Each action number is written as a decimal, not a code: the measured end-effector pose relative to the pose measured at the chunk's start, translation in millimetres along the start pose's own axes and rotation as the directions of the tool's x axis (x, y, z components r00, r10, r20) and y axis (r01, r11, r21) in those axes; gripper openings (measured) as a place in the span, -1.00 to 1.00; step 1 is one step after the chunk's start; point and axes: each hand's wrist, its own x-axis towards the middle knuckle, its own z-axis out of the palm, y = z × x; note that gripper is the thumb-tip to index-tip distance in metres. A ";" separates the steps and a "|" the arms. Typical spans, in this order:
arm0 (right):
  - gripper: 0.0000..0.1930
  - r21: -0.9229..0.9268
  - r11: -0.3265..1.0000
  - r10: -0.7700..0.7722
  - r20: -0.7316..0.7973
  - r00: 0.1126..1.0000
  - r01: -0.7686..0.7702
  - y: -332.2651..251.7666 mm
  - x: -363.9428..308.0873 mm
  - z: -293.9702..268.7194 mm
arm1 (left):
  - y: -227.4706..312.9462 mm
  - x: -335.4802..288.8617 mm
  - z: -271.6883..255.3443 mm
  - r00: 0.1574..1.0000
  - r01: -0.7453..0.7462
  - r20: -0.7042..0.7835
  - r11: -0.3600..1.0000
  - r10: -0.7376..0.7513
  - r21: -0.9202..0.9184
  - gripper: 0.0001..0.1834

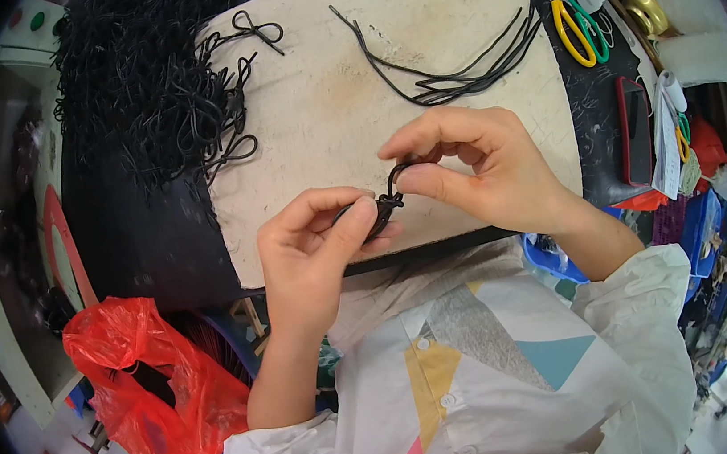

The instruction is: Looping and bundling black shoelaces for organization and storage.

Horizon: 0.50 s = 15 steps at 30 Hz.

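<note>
Over the near part of a pale board (317, 134), my left hand (315, 237) is closed on a knotted bundle of black cord (387, 211), gripping it between thumb and fingers. My right hand (464, 162) pinches a loop of the same cord that rises from the knot, thumb against index finger. Part of the bundle is hidden inside my left fingers. Several loose black cords (455, 86) lie in a curve on the board, beyond my right hand.
A large heap of knotted black cords (141, 82) covers the far left, spilling onto the board. Yellow-handled scissors (573, 33) and green-handled scissors (597, 34) lie at the far right, with a red-edged phone (636, 129) nearer. A red plastic bag (162, 384) hangs at the lower left.
</note>
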 end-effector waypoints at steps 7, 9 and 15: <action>-0.83 -0.100 0.991 -0.083 0.034 0.996 0.086 -1.8 -0.8 1.7 | -2.8 4.1 -8.8 0.976 0.203 0.113 0.969 -0.188 -0.143 -0.83; -0.85 -0.132 0.987 -0.086 0.016 0.996 0.087 -4.0 -1.9 1.4 | -3.4 3.9 -8.8 0.975 0.204 0.126 0.964 -0.184 -0.169 -0.82; -0.86 -0.124 0.990 -0.067 -0.023 0.997 0.064 -4.9 -4.0 3.9 | -2.4 0.4 -2.4 0.991 0.134 0.038 0.973 -0.129 -0.190 -0.79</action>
